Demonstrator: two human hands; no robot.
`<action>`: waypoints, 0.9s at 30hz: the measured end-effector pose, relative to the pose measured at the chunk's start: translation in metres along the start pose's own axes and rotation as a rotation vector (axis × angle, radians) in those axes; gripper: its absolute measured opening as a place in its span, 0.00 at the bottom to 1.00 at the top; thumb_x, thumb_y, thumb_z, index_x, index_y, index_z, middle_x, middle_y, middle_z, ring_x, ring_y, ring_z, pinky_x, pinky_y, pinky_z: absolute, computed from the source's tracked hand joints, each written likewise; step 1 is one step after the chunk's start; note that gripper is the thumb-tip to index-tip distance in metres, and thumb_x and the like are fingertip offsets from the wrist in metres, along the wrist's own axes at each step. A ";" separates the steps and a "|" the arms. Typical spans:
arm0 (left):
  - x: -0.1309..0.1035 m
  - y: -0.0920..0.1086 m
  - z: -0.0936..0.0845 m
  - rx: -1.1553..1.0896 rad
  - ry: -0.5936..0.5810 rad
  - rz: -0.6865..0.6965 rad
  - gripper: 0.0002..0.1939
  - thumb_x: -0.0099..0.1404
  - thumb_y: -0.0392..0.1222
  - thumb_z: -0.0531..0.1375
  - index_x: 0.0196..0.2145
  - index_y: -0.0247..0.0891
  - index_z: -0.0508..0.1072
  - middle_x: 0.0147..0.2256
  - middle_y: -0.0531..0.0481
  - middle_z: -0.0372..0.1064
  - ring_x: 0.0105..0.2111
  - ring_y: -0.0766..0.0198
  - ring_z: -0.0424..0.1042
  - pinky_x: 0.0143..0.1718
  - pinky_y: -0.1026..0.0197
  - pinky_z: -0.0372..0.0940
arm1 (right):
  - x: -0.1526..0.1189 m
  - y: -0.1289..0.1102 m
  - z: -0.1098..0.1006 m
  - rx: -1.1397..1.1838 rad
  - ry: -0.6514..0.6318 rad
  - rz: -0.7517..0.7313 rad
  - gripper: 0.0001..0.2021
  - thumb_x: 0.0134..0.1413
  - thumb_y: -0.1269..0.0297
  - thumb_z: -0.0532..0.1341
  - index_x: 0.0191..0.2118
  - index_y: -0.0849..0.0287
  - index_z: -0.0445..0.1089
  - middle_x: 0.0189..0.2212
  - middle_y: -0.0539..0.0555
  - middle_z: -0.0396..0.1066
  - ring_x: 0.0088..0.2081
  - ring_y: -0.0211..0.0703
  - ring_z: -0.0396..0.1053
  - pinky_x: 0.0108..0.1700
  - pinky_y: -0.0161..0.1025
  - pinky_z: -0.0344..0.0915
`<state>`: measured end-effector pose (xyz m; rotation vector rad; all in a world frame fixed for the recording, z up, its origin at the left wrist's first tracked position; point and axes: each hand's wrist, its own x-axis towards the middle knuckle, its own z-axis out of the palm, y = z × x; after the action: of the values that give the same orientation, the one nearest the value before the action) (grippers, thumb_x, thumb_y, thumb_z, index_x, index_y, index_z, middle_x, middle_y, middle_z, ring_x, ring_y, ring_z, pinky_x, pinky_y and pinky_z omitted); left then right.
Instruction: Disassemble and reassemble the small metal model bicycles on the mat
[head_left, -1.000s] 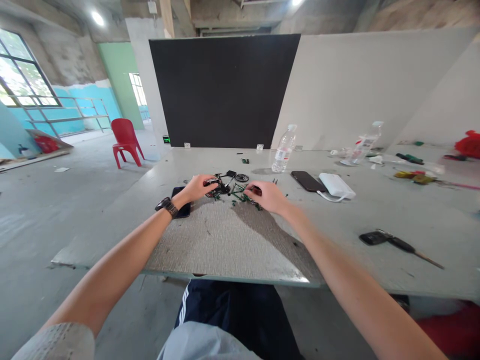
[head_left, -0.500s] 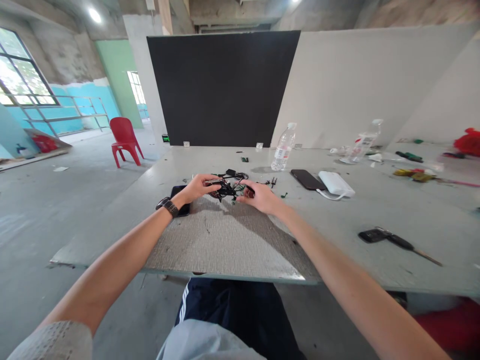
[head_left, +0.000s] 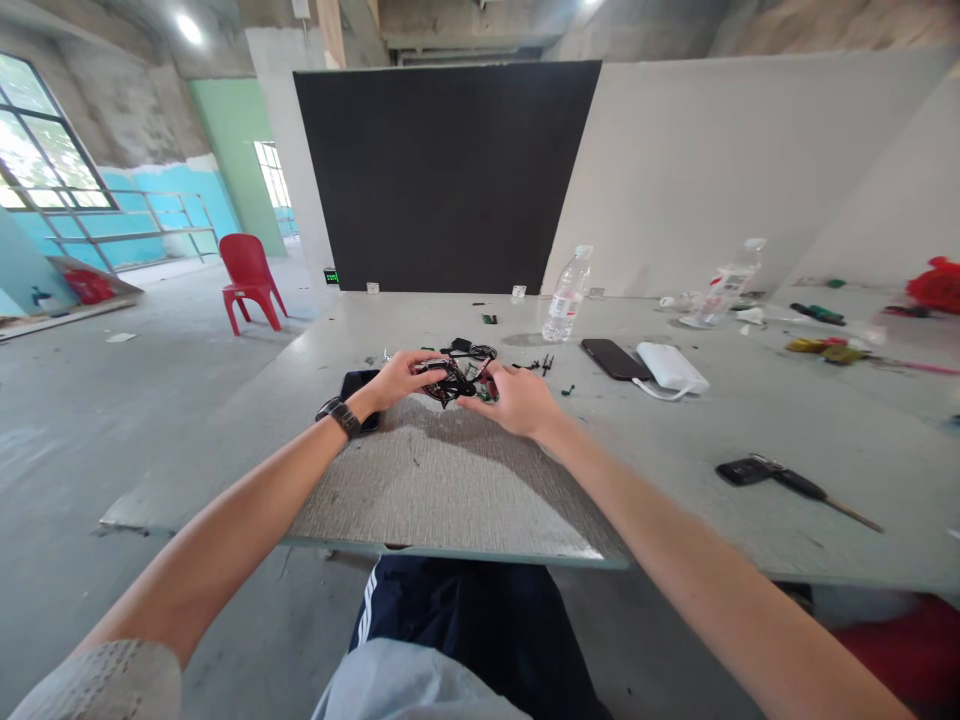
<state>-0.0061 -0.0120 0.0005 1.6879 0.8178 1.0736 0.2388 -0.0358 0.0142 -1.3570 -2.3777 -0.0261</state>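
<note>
A small black model bicycle is held just above the table, with a spoked wheel on its left side. My left hand pinches that wheel side between thumb and fingers. At the opposite end, my right hand has its fingers closed on the frame's front part; the exact spot is partly hidden by the fingers. Behind the bicycle lies a loose black wheel, close to a small black block. Small dark and green parts lie to the right of my right hand.
A dark phone lies beside my left wrist. Rightward on the table are a bottle, another phone, a white power bank, and a key with a screwdriver. A black panel stands at the back.
My right hand has shifted slightly left and turned, its fingers now closer around the bicycle's front. The bicycle has tilted a little in my hands.
</note>
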 end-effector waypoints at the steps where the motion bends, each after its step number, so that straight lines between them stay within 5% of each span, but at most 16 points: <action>1: 0.001 -0.001 -0.001 0.007 -0.001 0.009 0.20 0.62 0.50 0.69 0.47 0.36 0.80 0.42 0.43 0.79 0.36 0.60 0.78 0.37 0.57 0.75 | -0.001 -0.002 0.000 -0.041 0.018 -0.004 0.35 0.57 0.26 0.53 0.44 0.58 0.70 0.30 0.59 0.74 0.32 0.53 0.70 0.37 0.45 0.58; 10: 0.000 0.010 -0.006 0.107 -0.026 0.026 0.20 0.59 0.50 0.71 0.44 0.33 0.81 0.40 0.43 0.80 0.34 0.61 0.78 0.37 0.60 0.74 | 0.003 -0.001 0.007 -0.094 0.008 -0.051 0.38 0.60 0.28 0.51 0.55 0.59 0.69 0.33 0.59 0.77 0.31 0.51 0.72 0.36 0.43 0.58; 14: 0.000 0.010 -0.005 0.084 -0.025 0.016 0.22 0.59 0.52 0.71 0.45 0.33 0.80 0.39 0.44 0.80 0.33 0.62 0.78 0.36 0.60 0.74 | 0.002 -0.003 0.008 -0.119 0.097 -0.045 0.32 0.61 0.31 0.53 0.44 0.58 0.72 0.30 0.56 0.76 0.31 0.50 0.72 0.35 0.42 0.57; 18: 0.002 0.005 -0.003 0.034 -0.018 0.013 0.23 0.58 0.53 0.71 0.45 0.34 0.80 0.38 0.45 0.80 0.31 0.62 0.78 0.34 0.60 0.74 | 0.001 -0.009 0.009 -0.075 0.120 0.016 0.29 0.60 0.32 0.56 0.44 0.57 0.71 0.27 0.54 0.75 0.31 0.50 0.73 0.34 0.41 0.56; 27: 0.001 0.012 -0.016 0.291 0.006 0.017 0.19 0.61 0.51 0.69 0.44 0.35 0.81 0.41 0.42 0.81 0.34 0.60 0.78 0.34 0.59 0.74 | 0.006 0.015 -0.009 0.105 -0.094 0.069 0.41 0.53 0.29 0.60 0.59 0.59 0.63 0.36 0.58 0.74 0.31 0.49 0.69 0.29 0.41 0.55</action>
<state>-0.0201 -0.0097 0.0152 1.9364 1.0039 1.0082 0.2514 -0.0248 0.0224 -1.4181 -2.3699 0.1837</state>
